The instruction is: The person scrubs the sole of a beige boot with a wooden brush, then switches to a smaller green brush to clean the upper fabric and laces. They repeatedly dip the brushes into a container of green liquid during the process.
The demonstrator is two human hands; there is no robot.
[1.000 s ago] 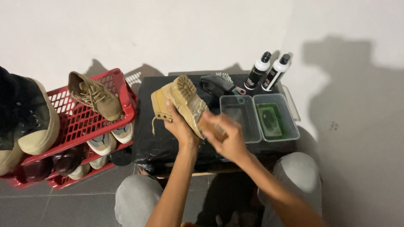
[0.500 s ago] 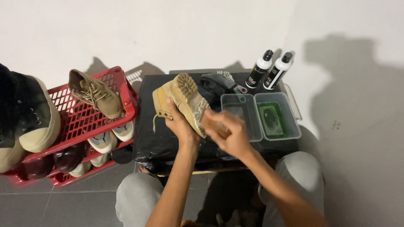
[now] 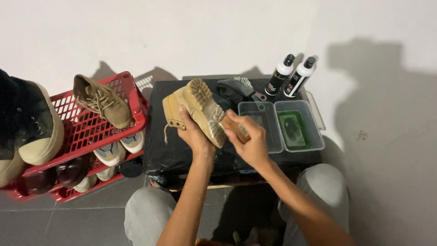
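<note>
My left hand (image 3: 193,134) grips a tan boot (image 3: 191,105) from below, tilted with its lugged sole facing right and a lace hanging loose. In my right hand (image 3: 250,141) is a wooden brush (image 3: 236,126), pressed against the wet toe end of the sole. Both hands work above a low table covered in black (image 3: 161,155). A matching tan boot (image 3: 102,100) rests on top of the red rack at the left.
Two clear tubs sit at the right of the table, one empty-looking (image 3: 266,119), one holding green liquid (image 3: 298,125). Behind them stand two black-and-white bottles (image 3: 291,75) and another brush on a dark cloth (image 3: 236,86). A red shoe rack (image 3: 79,132) holds several shoes. My knees are below.
The brush has slid slightly along the sole; the boot stays tilted in my left hand in nearly the same place.
</note>
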